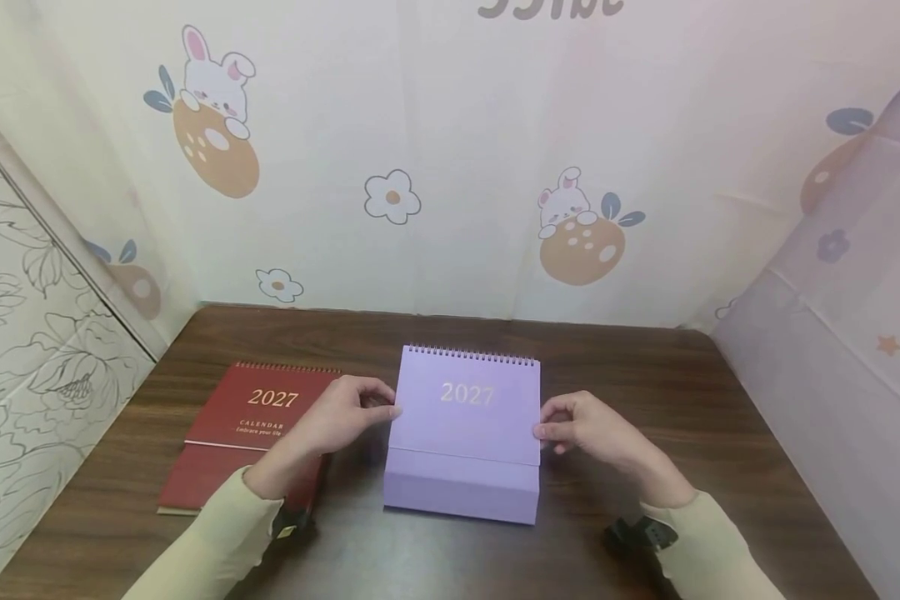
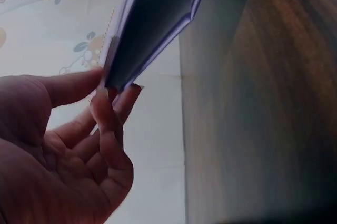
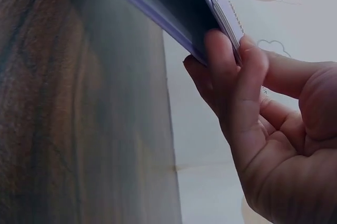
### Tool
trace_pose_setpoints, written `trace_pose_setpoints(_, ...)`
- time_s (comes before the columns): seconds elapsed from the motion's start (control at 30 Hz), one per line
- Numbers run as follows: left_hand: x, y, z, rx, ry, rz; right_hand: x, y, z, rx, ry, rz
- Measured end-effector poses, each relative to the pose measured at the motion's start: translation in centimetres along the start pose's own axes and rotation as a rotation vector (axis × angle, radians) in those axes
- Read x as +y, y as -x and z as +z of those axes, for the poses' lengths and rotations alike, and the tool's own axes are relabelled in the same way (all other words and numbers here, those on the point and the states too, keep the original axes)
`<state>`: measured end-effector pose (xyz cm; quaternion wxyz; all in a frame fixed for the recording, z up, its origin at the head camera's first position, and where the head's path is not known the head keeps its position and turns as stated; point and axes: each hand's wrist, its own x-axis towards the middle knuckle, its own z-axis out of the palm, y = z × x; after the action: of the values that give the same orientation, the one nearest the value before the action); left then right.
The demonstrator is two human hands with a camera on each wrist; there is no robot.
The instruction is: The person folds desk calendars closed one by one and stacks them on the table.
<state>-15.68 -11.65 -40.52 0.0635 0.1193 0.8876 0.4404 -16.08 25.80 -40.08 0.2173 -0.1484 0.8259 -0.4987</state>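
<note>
A lilac desk calendar with "2027" on its cover and a spiral binding along its top stands at the middle of the table. My left hand pinches its left edge between thumb and fingers. At the opposite edge, my right hand pinches the calendar the same way. Both wrist views look into the hollow side of its folded stand, with the left thumb on the cover face and right fingers by the stand's edge. A red 2027 desk calendar stands at left, partly hidden behind my left forearm.
The dark wood-grain table reaches back to a pale curtain printed with rabbits and flowers. A panel with line-drawn flowers borders the left side, and another curtain hangs at right.
</note>
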Motion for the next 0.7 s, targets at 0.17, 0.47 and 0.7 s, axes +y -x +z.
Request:
trace_pose_setpoints(0.17, -0.6, -0.3, 0.7, -0.006, -0.024, -0.069, 0.6, -0.4, 0.6, -0.023, 0.038, -0.015)
trace_pose_setpoints(0.47, -0.9, -0.3, 1.4, -0.078, -0.076, -0.119, 1.3, -1.0, 1.4, 0.02, 0.134, 0.01)
trace_pose_setpoints(0.7, -1.1, -0.3, 1.8, -0.114, -0.1, -0.118, 1.2, -1.1, 1.9, 0.053, 0.169, 0.034)
